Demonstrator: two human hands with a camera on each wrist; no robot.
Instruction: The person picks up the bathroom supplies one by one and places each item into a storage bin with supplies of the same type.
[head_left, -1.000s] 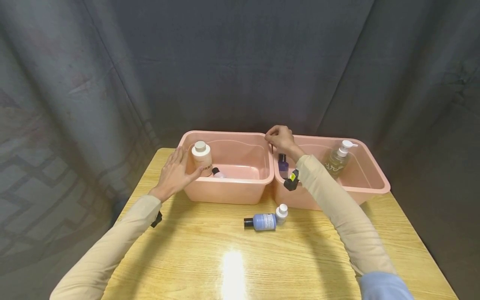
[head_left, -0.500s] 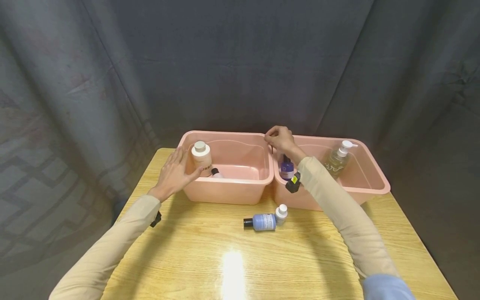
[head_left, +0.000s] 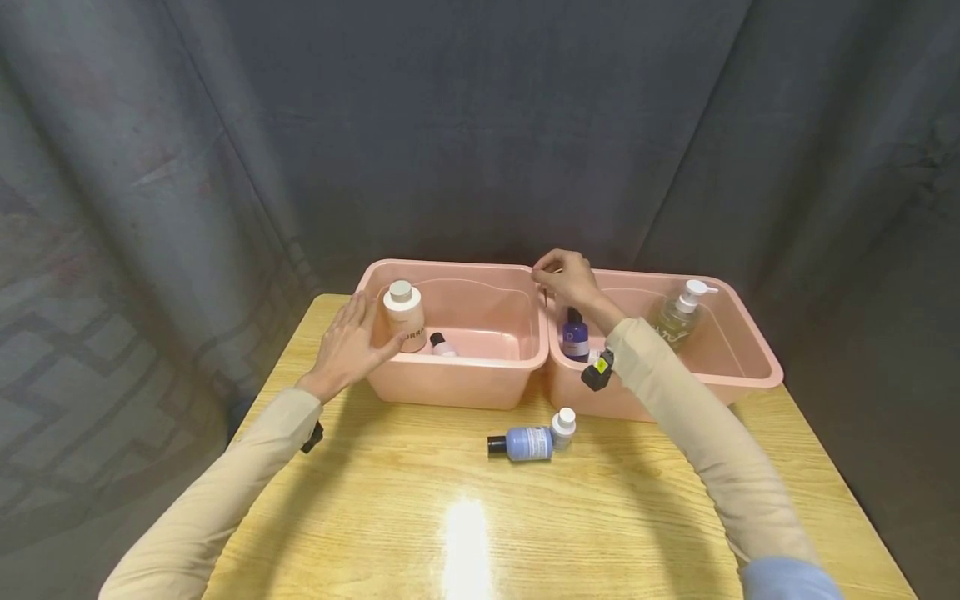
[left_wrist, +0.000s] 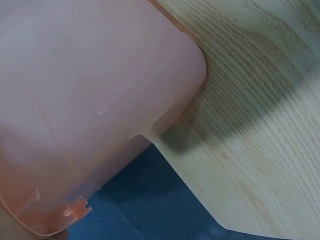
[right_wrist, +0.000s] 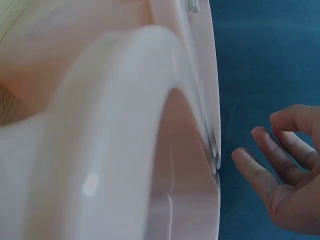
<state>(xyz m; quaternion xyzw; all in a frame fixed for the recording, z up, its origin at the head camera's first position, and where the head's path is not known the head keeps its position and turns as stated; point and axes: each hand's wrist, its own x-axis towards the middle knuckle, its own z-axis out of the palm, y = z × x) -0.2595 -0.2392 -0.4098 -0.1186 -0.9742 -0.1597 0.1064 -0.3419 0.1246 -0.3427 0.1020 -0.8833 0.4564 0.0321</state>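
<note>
My left hand (head_left: pixel 347 350), its fingers straight, rests on the left rim of the left pink bin (head_left: pixel 450 385). A white bottle (head_left: pixel 405 317) stands beside it inside that bin, and a small black-capped bottle (head_left: pixel 444 346) lies near its base. My right hand (head_left: pixel 570 279) is over the adjoining rims of the two bins. In the right wrist view its fingers (right_wrist: pixel 257 175) are loosely bent with nothing between them, apart from the rim. Below it, in the right pink bin (head_left: pixel 750 367), stands a purple bottle (head_left: pixel 575 340); something white beside it is mostly hidden by my wrist.
A clear pump bottle (head_left: pixel 677 318) stands in the right bin. On the wooden table (head_left: pixel 375 500), in front of the bins, a blue bottle (head_left: pixel 528 444) lies on its side against a small white-capped bottle (head_left: pixel 562 427). A dark curtain (head_left: pixel 450 150) hangs behind.
My right hand and forearm have shifted slightly right. The purple bottle shows more clearly and sits a little further right. The small black-capped bottle has shifted slightly. My left hand stays put.
</note>
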